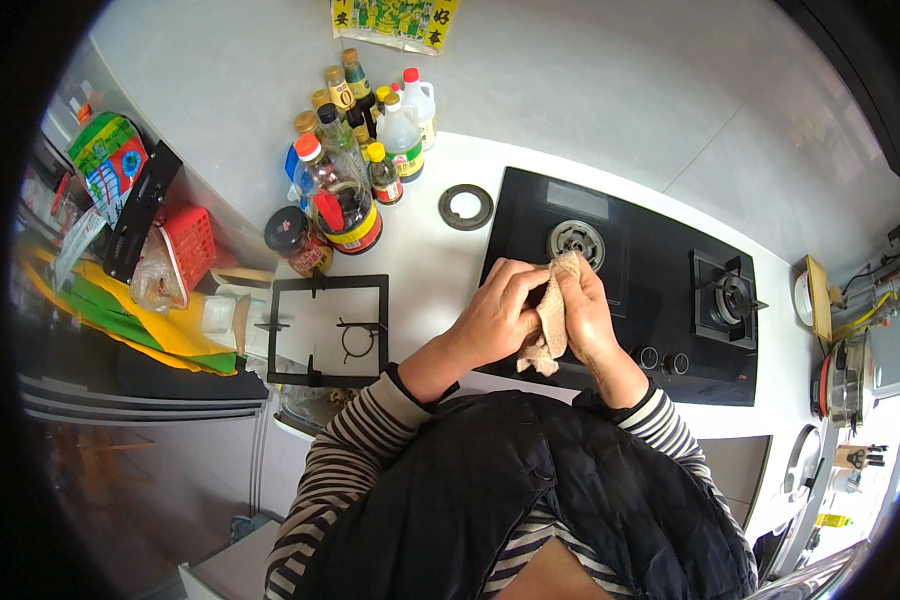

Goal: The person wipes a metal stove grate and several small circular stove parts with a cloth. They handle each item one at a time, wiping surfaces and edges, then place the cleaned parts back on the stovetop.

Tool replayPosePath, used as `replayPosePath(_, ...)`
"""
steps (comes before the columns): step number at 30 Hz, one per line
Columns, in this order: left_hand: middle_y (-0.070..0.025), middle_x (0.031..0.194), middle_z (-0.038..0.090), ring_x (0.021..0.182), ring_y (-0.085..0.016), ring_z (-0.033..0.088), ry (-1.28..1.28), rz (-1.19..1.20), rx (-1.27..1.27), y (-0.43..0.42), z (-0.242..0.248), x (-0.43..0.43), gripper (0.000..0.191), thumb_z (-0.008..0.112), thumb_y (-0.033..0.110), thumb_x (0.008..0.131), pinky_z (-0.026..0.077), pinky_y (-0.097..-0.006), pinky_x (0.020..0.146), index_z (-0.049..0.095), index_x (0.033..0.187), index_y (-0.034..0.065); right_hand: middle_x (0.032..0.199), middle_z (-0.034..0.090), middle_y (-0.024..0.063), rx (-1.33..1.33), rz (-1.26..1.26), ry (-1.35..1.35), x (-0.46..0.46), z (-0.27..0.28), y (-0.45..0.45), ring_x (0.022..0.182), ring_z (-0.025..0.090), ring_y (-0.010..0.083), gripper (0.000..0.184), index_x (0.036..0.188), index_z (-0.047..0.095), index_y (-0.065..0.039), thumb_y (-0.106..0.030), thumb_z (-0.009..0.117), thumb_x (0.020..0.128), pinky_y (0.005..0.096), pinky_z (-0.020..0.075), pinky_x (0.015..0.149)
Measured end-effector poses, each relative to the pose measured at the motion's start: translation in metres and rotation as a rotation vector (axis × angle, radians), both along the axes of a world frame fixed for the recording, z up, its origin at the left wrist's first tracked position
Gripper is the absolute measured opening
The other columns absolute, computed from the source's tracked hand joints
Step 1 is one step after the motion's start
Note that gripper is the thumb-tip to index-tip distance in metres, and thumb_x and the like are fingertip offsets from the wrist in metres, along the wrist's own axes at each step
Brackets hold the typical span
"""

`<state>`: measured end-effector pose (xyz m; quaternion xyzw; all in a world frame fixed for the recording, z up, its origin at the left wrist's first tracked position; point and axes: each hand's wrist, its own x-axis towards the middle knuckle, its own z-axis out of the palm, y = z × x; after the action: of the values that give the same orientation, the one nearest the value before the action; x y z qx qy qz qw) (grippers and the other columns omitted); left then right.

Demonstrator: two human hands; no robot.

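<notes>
Above the front left part of a black glass gas hob, both my hands meet around a beige terry cloth. My right hand grips the cloth from the right, its thumb pressed along the upper part. From the left, my left hand curls its fingers and thumb against the cloth's edge. A dark patch shows between those fingers; whether it is a small part or just the hob behind, I cannot tell. The left burner is bare of its pan support, just beyond my hands. A lower corner of the cloth hangs loose.
A square black pan support lies on the left of the white counter. Near it are a black ring, a lidded jar and several sauce bottles. The right burner carries its support. A red basket stands far left.
</notes>
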<state>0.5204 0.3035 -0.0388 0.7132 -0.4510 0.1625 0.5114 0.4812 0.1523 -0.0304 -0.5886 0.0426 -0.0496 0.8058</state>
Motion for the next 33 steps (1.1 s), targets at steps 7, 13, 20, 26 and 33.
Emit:
replayPosePath(7, -0.0151, 0.109, 0.051, 0.094, -0.026, 0.055, 0.136, 0.047, -0.091, 0.006, -0.003, 0.006, 0.047, 0.067, -0.004, 0.078, 0.048, -0.0349, 0.082, 0.049, 0.122, -0.0009, 0.088, 0.062, 0.0033, 0.259, -0.062, 0.113, -0.002, 0.002, -0.008, 0.078, 0.062, 0.0118, 0.017, 0.1, 0.056, -0.006, -0.019, 0.046, 0.102, 0.0273, 0.0524, 0.073)
replayPosePath(13, -0.0129, 0.112, 0.054, 0.098, -0.022, 0.059, 0.338, 0.037, -0.284, 0.011, -0.003, 0.013, 0.042, 0.067, -0.001, 0.084, 0.049, -0.0333, 0.087, 0.05, 0.123, -0.0011, 0.1, 0.06, 0.0027, 0.087, -0.126, -0.007, -0.003, 0.009, -0.011, 0.092, 0.059, 0.0111, 0.017, 0.107, 0.054, -0.007, -0.02, 0.045, 0.103, 0.028, 0.0487, 0.085)
replayPosePath(20, -0.0149, 0.119, 0.057, 0.102, -0.028, 0.059, 0.074, 0.066, -0.042, 0.006, 0.001, 0.008, 0.052, 0.073, -0.001, 0.076, 0.049, -0.0356, 0.088, 0.052, 0.123, 0.0026, 0.107, 0.056, 0.0021, -0.219, 0.096, -0.143, -0.007, 0.013, 0.0, 0.096, 0.051, 0.0093, 0.021, 0.116, 0.051, -0.005, -0.01, 0.058, 0.097, 0.0244, 0.0432, 0.086)
replayPosePath(26, -0.0106, 0.095, 0.057, 0.083, -0.018, 0.058, 0.455, 0.045, -0.05, 0.006, -0.005, 0.007, 0.045, 0.068, 0.022, 0.09, 0.05, -0.0313, 0.075, 0.044, 0.121, 0.0011, 0.101, 0.06, 0.0052, -0.459, -0.09, -0.265, -0.01, 0.008, 0.001, 0.084, 0.056, 0.0105, 0.019, 0.109, 0.056, -0.004, -0.008, 0.064, 0.092, 0.0265, 0.0471, 0.076)
replayPosePath(33, -0.0088, 0.09, 0.054, 0.075, -0.015, 0.059, 0.741, -0.197, -0.19, -0.001, -0.018, 0.008, 0.03, 0.055, 0.021, 0.1, 0.051, -0.0289, 0.068, 0.042, 0.117, 0.0, 0.117, 0.056, 0.0101, -0.5, 0.019, -0.169, -0.011, 0.001, -0.003, 0.102, 0.056, 0.0173, 0.036, 0.125, 0.054, -0.004, -0.014, 0.064, 0.092, 0.0301, 0.0447, 0.089)
